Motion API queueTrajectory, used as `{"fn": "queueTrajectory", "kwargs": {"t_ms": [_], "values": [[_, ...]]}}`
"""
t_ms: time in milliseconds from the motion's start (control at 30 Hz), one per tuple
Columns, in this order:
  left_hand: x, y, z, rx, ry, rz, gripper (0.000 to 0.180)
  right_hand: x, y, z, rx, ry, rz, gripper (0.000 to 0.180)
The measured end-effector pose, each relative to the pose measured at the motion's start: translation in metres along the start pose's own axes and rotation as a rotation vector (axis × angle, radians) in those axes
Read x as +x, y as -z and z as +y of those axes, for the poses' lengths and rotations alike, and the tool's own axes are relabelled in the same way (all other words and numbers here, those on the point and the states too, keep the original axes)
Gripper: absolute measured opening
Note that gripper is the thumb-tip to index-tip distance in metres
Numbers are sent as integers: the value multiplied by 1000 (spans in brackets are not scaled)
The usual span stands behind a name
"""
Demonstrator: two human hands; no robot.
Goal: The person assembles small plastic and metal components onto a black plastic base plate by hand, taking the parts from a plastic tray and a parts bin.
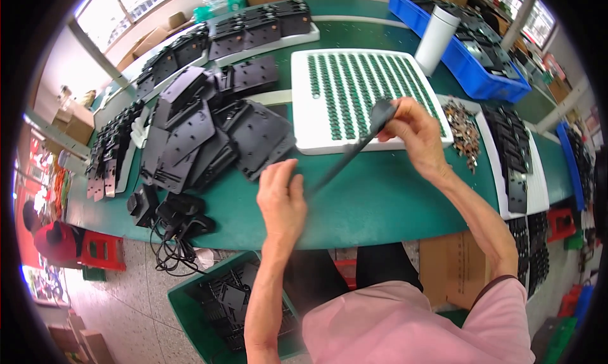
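My left hand (282,196) and my right hand (415,133) hold one flat black plastic plate (354,150) edge-on over the green table (380,205). The left hand pinches its near end; the right hand grips its far end, just in front of the white tray (304,98) filled with rows of small green parts. A loose heap of the same black plates (209,129) lies to the left of my left hand.
A pile of small metal pieces (462,133) lies right of the tray. White trays of black plates (516,167) stand at right and at the back. A blue bin (481,79) and white cylinder (437,38) are far right. A green crate (190,313) sits on the floor.
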State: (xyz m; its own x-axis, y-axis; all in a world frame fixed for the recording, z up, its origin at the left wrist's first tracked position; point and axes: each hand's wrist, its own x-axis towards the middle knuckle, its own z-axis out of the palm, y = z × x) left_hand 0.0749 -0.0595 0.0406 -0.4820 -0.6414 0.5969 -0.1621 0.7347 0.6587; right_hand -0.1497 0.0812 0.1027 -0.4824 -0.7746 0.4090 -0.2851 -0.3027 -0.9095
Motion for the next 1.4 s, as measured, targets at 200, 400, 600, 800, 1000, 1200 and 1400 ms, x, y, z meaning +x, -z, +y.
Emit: {"fn": "queueTrajectory", "kwargs": {"t_ms": [200,400,600,800,1000,1200,1400], "values": [[4,10,16,-137,-31,-162,34,-37,-4,38,128,-46,-155,7],[7,11,26,-156,-173,-409,54,-33,-15,47,-108,47,-270,6],[11,0,41,-6,-361,-551,58,-34,-29,51,-378,152,-249,9],[9,-9,38,121,-402,-548,43,-31,-26,38,-317,36,-196,6],[6,-8,27,179,-275,-399,36,-18,-12,5,-372,11,-145,8],[6,-7,18,163,-217,-316,34,48,-25,19,-472,69,-1,16],[7,-9,19,126,-204,-305,34,111,-54,65,-809,147,-79,18]]}}
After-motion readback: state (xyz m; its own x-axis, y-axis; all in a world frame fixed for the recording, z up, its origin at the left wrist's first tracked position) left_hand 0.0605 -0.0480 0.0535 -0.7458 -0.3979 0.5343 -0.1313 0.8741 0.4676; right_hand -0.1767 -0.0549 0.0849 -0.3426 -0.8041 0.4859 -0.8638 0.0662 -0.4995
